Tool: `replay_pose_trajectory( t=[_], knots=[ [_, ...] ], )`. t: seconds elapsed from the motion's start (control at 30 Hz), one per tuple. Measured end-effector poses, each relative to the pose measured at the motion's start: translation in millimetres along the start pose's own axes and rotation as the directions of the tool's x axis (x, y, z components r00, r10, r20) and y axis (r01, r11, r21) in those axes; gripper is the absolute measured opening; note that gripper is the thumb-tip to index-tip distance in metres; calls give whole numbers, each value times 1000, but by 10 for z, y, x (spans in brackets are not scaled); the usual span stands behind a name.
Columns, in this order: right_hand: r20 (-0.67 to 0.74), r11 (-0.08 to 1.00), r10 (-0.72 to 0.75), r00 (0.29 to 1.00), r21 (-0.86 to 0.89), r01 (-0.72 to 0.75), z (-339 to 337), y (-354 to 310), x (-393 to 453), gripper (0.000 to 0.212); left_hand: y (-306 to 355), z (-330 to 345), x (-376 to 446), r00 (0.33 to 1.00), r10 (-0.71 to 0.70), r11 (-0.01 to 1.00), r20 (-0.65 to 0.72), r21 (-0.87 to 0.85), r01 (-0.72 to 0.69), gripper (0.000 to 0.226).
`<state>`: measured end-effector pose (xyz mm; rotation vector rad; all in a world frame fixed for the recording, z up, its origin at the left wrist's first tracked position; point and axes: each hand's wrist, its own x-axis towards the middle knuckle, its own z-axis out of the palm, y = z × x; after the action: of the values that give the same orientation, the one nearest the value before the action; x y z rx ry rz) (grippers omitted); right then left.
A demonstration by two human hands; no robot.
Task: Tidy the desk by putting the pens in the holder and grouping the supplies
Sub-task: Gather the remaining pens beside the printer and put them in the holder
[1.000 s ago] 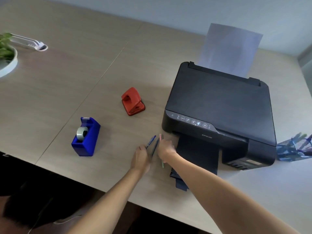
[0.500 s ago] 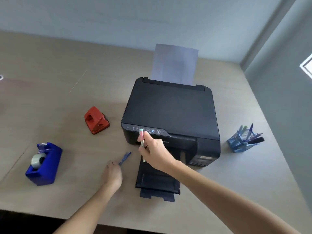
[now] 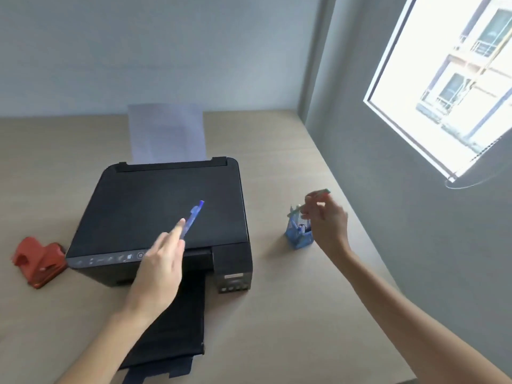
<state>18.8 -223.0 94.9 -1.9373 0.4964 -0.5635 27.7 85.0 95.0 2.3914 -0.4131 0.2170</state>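
Note:
My left hand (image 3: 159, 268) holds a blue pen (image 3: 193, 217) up over the front of the black printer, its tip pointing away and to the right. My right hand (image 3: 327, 220) grips a pale green pen (image 3: 321, 193) just above the blue mesh pen holder (image 3: 297, 239), which stands on the desk to the right of the printer with several pens in it. The hand hides part of the holder's right side. A red hole punch (image 3: 37, 261) lies at the left edge of the view.
The black printer (image 3: 166, 206) fills the middle of the wooden desk (image 3: 291, 314), with paper (image 3: 167, 133) standing in its rear feed and its output tray (image 3: 171, 336) pulled out toward me. A grey wall runs close along the desk's right side.
Both hands lifted off the desk with their pens. My right hand swung right to above the holder, my left rose over the printer. The view turned right, and the tape dispenser left the frame.

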Motion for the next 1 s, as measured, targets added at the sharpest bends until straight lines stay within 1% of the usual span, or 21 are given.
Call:
replay_pose_trajectory(
  t=[0.03, 0.1, 0.17, 0.27, 0.33, 0.43, 0.5, 0.53, 0.6, 0.63, 0.67, 0.7, 0.73, 0.77, 0.8, 0.83, 0.87, 0.9, 1.0],
  knots=[
    [-23, 999, 16, 1000, -31, -17, -121, 104, 81, 14, 185, 163, 141, 996, 67, 998, 59, 1, -67, 42],
    [-39, 998, 32, 999, -61, -35, -286, 296, 220, 21, 499, 576, 428, 975, 133, 991, 177, 3, -136, 38],
    [-29, 995, 43, 999, -89, -45, -345, 464, 315, 13, 746, 1028, 701, 937, 162, 983, 309, 38, -182, 29],
    [1, 987, 76, 997, -140, -75, -343, 691, 450, 4, 1064, 1643, 1066, 871, 110, 968, 479, 146, -202, 21],
    [41, 980, 99, 994, -176, -90, -301, 785, 525, 7, 1222, 1957, 1253, 848, 54, 959, 528, 209, -191, 17],
    [162, 974, 149, 975, -194, -117, -222, 940, 635, 12, 1393, 2248, 1433, 812, -55, 960, 581, 253, -116, 12],
    [224, 972, 151, 963, -208, -104, -209, 1026, 654, 12, 1432, 2348, 1463, 810, -106, 967, 577, 248, -50, 18],
    [224, 978, 134, 965, -189, -92, -216, 1059, 639, 11, 1422, 2377, 1447, 828, -109, 977, 550, 213, -13, 22],
    [130, 988, 89, 987, -141, -71, -252, 1149, 606, 7, 1366, 2391, 1381, 901, -115, 993, 418, 77, 91, 27],
    [60, 987, 78, 995, -143, -69, -275, 1216, 606, 9, 1317, 2400, 1347, 929, -158, 986, 335, 0, 168, 29],
    [4, 982, 91, 996, -169, -89, -294, 1286, 614, 12, 1267, 2403, 1314, 930, -244, 959, 275, -76, 274, 31],
    [-16, 973, 126, 992, -192, -127, -304, 1355, 628, 16, 1208, 2424, 1290, 886, -376, 893, 273, -150, 425, 34],
    [5, 961, 182, 983, -213, -177, -295, 1441, 649, 19, 1163, 2453, 1260, 781, -520, 761, 346, -226, 608, 38],
    [54, 947, 242, 969, -229, -224, -269, 1539, 677, 22, 1129, 2491, 1226, 623, -606, 558, 495, -294, 776, 44],
    [114, 933, 298, 948, -246, -264, -238, 1611, 705, 23, 1106, 2519, 1187, 475, -596, 333, 647, -340, 880, 50],
    [162, 924, 335, 928, -247, -291, -194, 1679, 724, 23, 1088, 2537, 1154, 392, -536, 165, 748, -363, 917, 54],
    [186, 921, 353, 917, -242, -305, -141, 1739, 747, 23, 1093, 2548, 1144, 365, -471, 76, 803, -375, 924, 56],
    [197, 922, 356, 913, -234, -309, -84, 1801, 777, 24, 1092, 2569, 1155, 368, -429, 38, 825, -391, 920, 56],
    [222, 929, 345, 912, -220, -298, 84, 1891, 898, 26, 1127, 2595, 1288, 407, -408, 6, 817, -443, 897, 56]
  ],
)
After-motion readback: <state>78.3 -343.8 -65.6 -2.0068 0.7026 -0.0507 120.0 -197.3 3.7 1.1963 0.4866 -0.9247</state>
